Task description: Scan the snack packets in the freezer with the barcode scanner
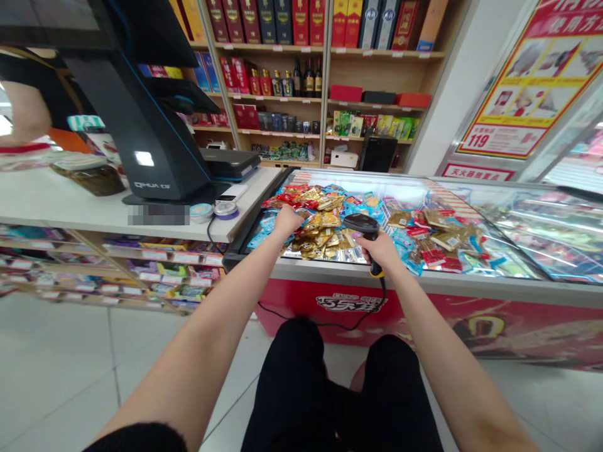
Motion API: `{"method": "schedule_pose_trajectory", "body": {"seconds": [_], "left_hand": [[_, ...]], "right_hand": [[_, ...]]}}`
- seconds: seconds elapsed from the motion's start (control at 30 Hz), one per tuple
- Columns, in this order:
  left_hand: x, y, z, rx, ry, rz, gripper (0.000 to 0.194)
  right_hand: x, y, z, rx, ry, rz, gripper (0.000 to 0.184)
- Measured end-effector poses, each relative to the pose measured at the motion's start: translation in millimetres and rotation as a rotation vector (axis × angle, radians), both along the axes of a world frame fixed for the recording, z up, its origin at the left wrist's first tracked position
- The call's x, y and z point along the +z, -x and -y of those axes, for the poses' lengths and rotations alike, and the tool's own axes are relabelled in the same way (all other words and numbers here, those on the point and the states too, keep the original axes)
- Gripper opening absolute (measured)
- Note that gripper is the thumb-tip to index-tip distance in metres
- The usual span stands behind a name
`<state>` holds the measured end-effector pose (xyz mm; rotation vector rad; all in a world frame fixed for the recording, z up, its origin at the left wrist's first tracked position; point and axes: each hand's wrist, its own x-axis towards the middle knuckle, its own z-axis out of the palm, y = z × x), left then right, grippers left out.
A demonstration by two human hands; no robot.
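My right hand (382,252) is wrapped round the handle of a black barcode scanner (362,222). The scanner's head points left over a pile of small snack packets, and its cable hangs down in front of the chest freezer. Among red and gold packets (325,220) at the left of the pile is my left hand (288,221). Its fingers look curled and closed, but what lies in them is hidden. Blue packets (257,238) lie under and around that hand. To the right of the scanner rests a second group of brown and red packets (440,238).
The packets lie on the glass lid of a red-fronted chest freezer (292,295). At left a white counter (164,229) bears a point-of-sale terminal (146,138), a jar (89,174) and two small round tubs (226,209). Another person's arm (23,107) shows behind it. Stocked shelves (277,97) stand beyond.
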<state>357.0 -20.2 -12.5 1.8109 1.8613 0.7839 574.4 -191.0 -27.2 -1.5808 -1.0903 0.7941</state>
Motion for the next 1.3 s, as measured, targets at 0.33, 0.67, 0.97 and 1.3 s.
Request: {"method": "schedule_pose_trajectory", "body": {"seconds": [0.33,0.67,0.97,1.3], "left_hand": [[14.8,1,19,-0.016,0.165,0.518,0.026],[12.7,-21,38,-0.205,0.078,0.545,0.018],[-1.7,-35,30,-0.270,-0.005,0.529,0.024],[-6.0,-41,25,-0.267,-0.029,0.451,0.023]], "right_hand": [[-1.8,-4,-1,0.029,-0.058,0.036,0.023],[8.6,-3,5,-0.005,-0.091,0.041,0.022],[16.8,-2,13,-0.003,-0.116,0.006,0.021],[14.7,-6,13,-0.037,-0.114,0.039,0.018]]}}
